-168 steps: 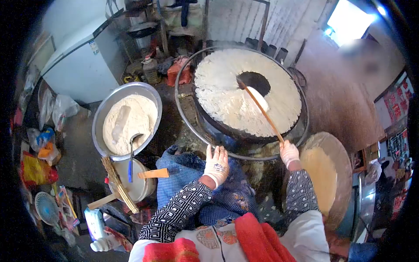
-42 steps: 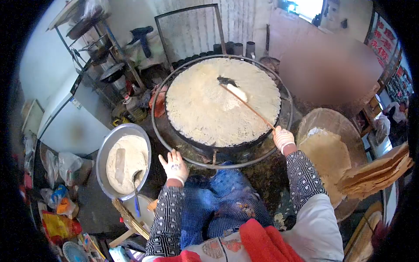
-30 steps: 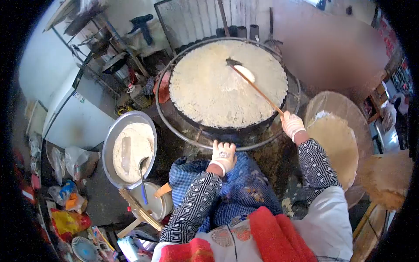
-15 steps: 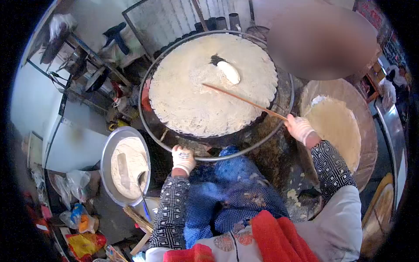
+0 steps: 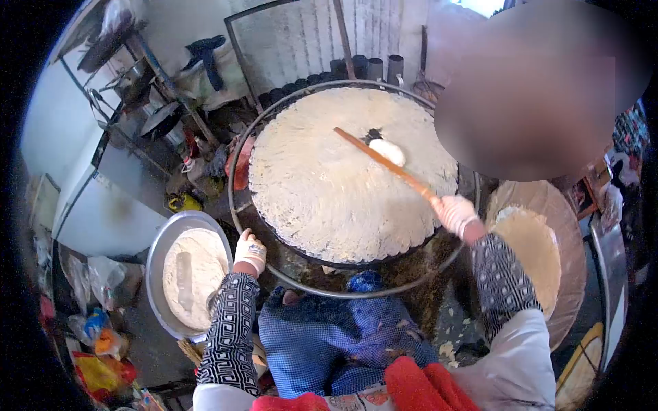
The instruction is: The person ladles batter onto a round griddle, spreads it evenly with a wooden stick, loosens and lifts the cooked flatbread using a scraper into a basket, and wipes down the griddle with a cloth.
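A round sheet of pale batter (image 5: 308,198) covers a large round griddle, whose dark edge (image 5: 329,261) shows at the front. A white lump of dough or batter (image 5: 391,148) lies on it beside a small dark bare patch. My right hand (image 5: 456,215) is closed around one end of a flat wooden stick (image 5: 367,149), which reaches across the sheet and partly covers the lump. On the left, my gloved left hand (image 5: 251,252) has its fingers curled over the metal ring (image 5: 349,296) around the griddle. My right hand wears a pale glove too.
A metal basin of flour-like powder (image 5: 199,260) stands beside my left forearm. Right of the griddle is a wide lined container with a pale round sheet (image 5: 538,250). A blurred person is at the upper right. Cluttered shelves (image 5: 157,89) stand at the left.
My left hand has shifted left along the ring. The stick has swung further across the sheet, over the white lump. The whole view has tilted, so the griddle sits lower.
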Demonstrator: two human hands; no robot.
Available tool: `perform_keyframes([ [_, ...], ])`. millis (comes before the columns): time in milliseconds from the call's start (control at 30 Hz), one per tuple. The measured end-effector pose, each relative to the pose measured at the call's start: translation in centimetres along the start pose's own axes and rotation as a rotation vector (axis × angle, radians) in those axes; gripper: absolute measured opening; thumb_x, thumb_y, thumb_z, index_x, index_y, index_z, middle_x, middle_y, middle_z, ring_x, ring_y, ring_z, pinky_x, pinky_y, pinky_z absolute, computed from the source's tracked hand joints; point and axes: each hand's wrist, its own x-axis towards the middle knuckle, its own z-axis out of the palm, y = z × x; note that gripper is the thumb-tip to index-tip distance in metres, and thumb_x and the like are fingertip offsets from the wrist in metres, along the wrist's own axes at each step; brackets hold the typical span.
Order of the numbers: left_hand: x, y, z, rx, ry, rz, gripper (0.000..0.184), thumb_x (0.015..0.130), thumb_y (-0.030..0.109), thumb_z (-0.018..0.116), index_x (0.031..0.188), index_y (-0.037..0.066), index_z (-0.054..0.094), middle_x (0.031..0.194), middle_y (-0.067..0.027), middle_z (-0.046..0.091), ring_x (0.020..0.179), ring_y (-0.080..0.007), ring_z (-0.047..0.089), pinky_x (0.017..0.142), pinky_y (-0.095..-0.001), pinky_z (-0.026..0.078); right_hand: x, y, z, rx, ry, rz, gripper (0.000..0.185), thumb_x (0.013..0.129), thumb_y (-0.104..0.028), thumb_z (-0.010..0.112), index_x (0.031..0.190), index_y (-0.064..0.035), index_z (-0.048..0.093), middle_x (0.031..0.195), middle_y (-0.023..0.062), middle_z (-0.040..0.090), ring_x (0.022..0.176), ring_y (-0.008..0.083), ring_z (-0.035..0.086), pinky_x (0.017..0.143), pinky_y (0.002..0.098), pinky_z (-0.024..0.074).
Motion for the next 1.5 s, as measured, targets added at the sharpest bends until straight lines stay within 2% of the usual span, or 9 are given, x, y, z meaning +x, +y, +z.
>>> perform_keyframes([
  [167,8.0,0.1,10.1,0.027,0.359,-0.109,0.027,0.096,0.012,0.039,0.115,0.02,0.057,0.099,-0.0014,0.064,0.096,-0.0176,0.06,0.102,-0.0347,0.039,-12.8,-5.2,0.1,1.177,-0.099,-0.042,0.048,0.094,-0.026,0.064,0.137,-0.0092,0.05,0.072,0.0029,0.064,0.053,0.0122,0.056,0.044,0.0282,0.0433],
  [233,11.5,1.0,14.4,1.865,0.202,-0.17,0.025,0.09,0.013,0.049,0.087,0.019,0.073,0.086,-0.0034,0.068,0.095,-0.0186,0.061,0.112,-0.0434,0.03,-15.0,-5.3,1.8,1.464,-0.12,0.053,0.052,0.094,-0.023,0.064,0.142,-0.0103,0.047,0.069,0.0016,0.061,0.048,0.0078,0.049,0.039,0.0234,0.0375],
  [333,3.0,0.2,3.2,0.025,0.222,0.008,0.026,0.086,0.015,0.052,0.091,0.018,0.077,0.093,-0.0037,0.072,0.102,-0.0221,0.062,0.112,-0.0461,0.028,-17.0,-4.1,5.3,1.783,0.095,0.168,0.049,0.099,-0.026,0.056,0.144,-0.012,0.045,0.063,0.0035,0.054,0.042,0.0086,0.044,0.037,0.0237,0.0358],
  [733,-13.8,10.5,-15.5,-0.537,0.061,0.126,0.024,0.085,0.026,0.06,0.101,0.015,0.073,0.093,-0.0072,0.074,0.086,-0.0255,0.068,0.072,-0.0449,0.042,-13.3,-10.2,1.8,1.876,-0.137,0.164,0.051,0.097,-0.03,0.059,0.144,-0.0136,0.045,0.046,0.0031,0.05,0.032,0.0138,0.045,0.03,0.0301,0.0349],
  [900,-20.3,21.3,-18.8,-0.816,0.899,0.261,0.044,0.086,0.041,0.061,0.109,0.004,0.062,0.115,-0.0139,0.061,0.111,-0.0312,0.056,0.095,-0.0538,0.039,-11.2,-11.4,2.1,1.785,-0.181,0.264,0.043,0.098,-0.032,0.058,0.14,-0.0275,0.049,0.05,0.001,0.043,0.035,0.0138,0.036,0.034,0.0321,0.0306],
  [1100,-29.7,11.3,-19.1,-1.236,0.62,0.622,0.025,0.091,0.024,0.058,0.1,0.002,0.063,0.095,-0.0183,0.064,0.084,-0.0364,0.062,0.075,-0.0444,0.052,-11.5,-14.4,0.7,1.771,-0.249,0.283,0.043,0.097,-0.029,0.057,0.14,-0.0263,0.051,0.053,0.002,0.044,0.037,0.0135,0.039,0.033,0.0313,0.034],
  [1233,-30.6,4.0,-9.1,-1.297,0.928,-0.08,0.024,0.086,0.015,0.059,0.106,0.002,0.06,0.1,-0.0188,0.063,0.094,-0.0379,0.06,0.082,-0.0472,0.049,-11.8,-15.9,1.6,1.759,-0.258,0.229,0.044,0.097,-0.03,0.057,0.14,-0.0244,0.05,0.053,0.0015,0.046,0.037,0.0126,0.04,0.033,0.0306,0.0337],
  [1367,-29.1,3.8,7.3,-1.057,0.271,-0.855,0.063,0.092,0.035,0.054,0.144,0.004,0.036,0.144,-0.0203,0.041,0.139,-0.0436,0.028,0.106,-0.0644,0.027,-12.9,-18.3,1.7,1.722,-0.227,0.278,0.045,0.097,-0.03,0.057,0.141,-0.0244,0.049,0.051,0.0016,0.046,0.036,0.0127,0.041,0.032,0.0306,0.0342],
  [1500,-29.4,2.9,12.5,-1.237,-0.355,-0.85,0.083,0.086,0.036,0.064,0.151,0.005,0.023,0.145,-0.0209,0.039,0.139,-0.0416,0.031,0.109,-0.0544,0.034,-14.5,-19.8,2.4,1.815,-0.27,0.194,0.044,0.095,-0.033,0.06,0.138,-0.0218,0.052,0.047,0.0033,0.046,0.031,0.0152,0.04,0.028,0.0316,0.0336],
])
